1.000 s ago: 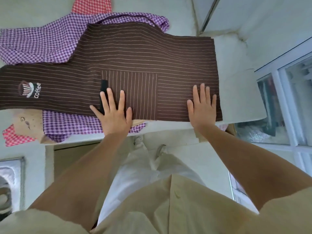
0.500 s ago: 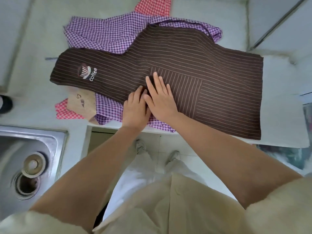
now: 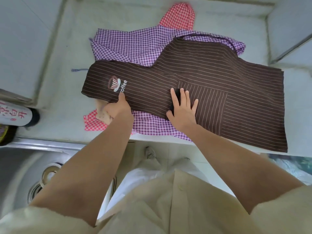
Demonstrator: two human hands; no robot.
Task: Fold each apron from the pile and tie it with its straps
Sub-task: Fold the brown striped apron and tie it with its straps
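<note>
The left hand (image 3: pixel 116 109) pinches the near edge of the brown apron (image 3: pixel 211 78); its thumb lies on top, right by the cup picture (image 3: pixel 114 83), and its fingers are tucked under the cloth, so I cannot tell how they bend. The right hand (image 3: pixel 183 108) is flat on the apron with its fingers spread out and pointing to 12 o'clock; it presses down at the left side of the pocket (image 3: pixel 211 102), and the fingers lie over a small black strip (image 3: pixel 176 92).

The brown apron lies flat on the pile, on the white counter (image 3: pixel 55 98); its long way goes from 9 o'clock to 4 o'clock - the narrow top end with the cup picture points to 9 o'clock, and the wide bottom end reaches the counter's near edge at 4 o'clock.

Under it is a purple checked apron (image 3: pixel 131 44), sticking out at 12 o'clock and at 6 o'clock; a red checked apron (image 3: pixel 179 16) peeks out at 12 o'clock - a red corner also shows beside the left hand. A metal sink (image 3: pixel 15 166) is at 8 o'clock; a bottle (image 3: pixel 15 114) stands at 9 o'clock, well apart from the pile.
</note>
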